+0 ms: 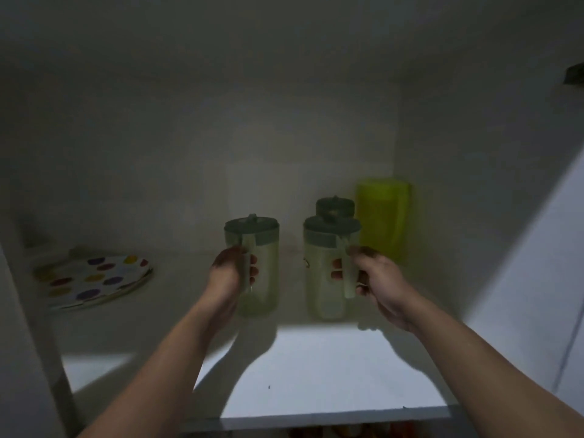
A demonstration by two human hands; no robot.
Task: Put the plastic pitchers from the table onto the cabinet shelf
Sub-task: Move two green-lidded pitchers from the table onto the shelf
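Two pale green plastic pitchers with dark green lids stand upright on the white cabinet shelf [316, 368]. My left hand [232, 273] is wrapped around the handle of the left pitcher [262, 267]. My right hand [369, 276] grips the handle of the right pitcher [322, 279]. Both pitcher bases appear to rest on the shelf. Behind the right pitcher a third pitcher [335, 207] shows only its dark lid. A bright yellow-green pitcher [384, 219] stands at the back right corner.
A stack of white plates [91, 279] with coloured dots lies at the shelf's left. The cabinet's side walls close in left and right, and the shelf's front half is lit. A white door panel [537, 279] stands at the right.
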